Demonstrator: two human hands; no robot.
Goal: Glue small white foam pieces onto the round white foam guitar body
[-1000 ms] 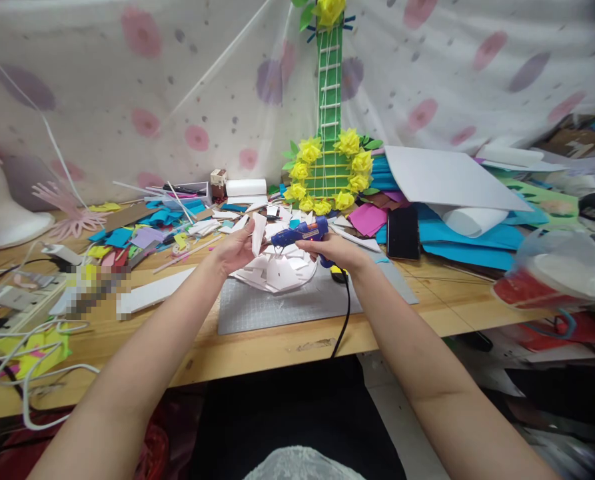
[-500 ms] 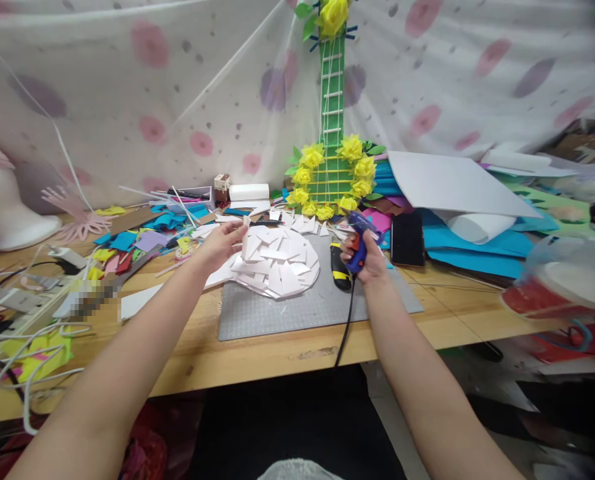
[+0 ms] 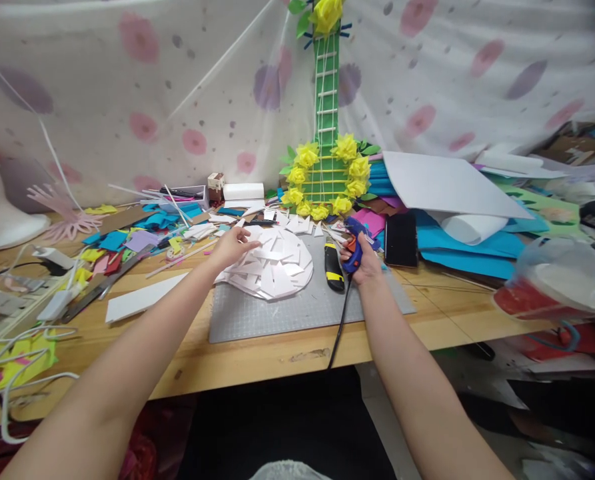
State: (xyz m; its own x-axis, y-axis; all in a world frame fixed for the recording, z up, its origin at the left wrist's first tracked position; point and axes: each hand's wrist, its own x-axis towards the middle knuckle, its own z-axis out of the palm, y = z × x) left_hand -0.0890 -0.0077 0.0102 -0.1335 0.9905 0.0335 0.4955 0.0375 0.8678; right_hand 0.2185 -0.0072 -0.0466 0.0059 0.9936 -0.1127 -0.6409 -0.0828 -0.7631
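Note:
In the head view my right hand (image 3: 367,263) is wrapped around a blue hot glue gun (image 3: 353,253) with an orange trigger, its black cord hanging over the table edge. My left hand (image 3: 234,247) is over the upper left of a white disc covered with overlapping white paper pieces (image 3: 277,267). Its fingers are slightly apart and touch the pieces; whether a scrap lies under them is hidden. The disc rests on a grey cutting mat (image 3: 257,320). Between the disc and my right hand lies a black and yellow utility knife (image 3: 333,267).
A green paper guitar (image 3: 327,100) with yellow flowers stands behind the mat. Coloured scraps (image 3: 142,240) and a white strip (image 3: 142,298) lie left. A black phone (image 3: 400,240), a large white sheet (image 3: 442,183) and a plastic tub (image 3: 552,280) are to the right.
My left hand has lowered onto the disc, and the upright white piece at its fingertips no longer shows. My right hand keeps the glue gun beside the utility knife. The view has shifted slightly.

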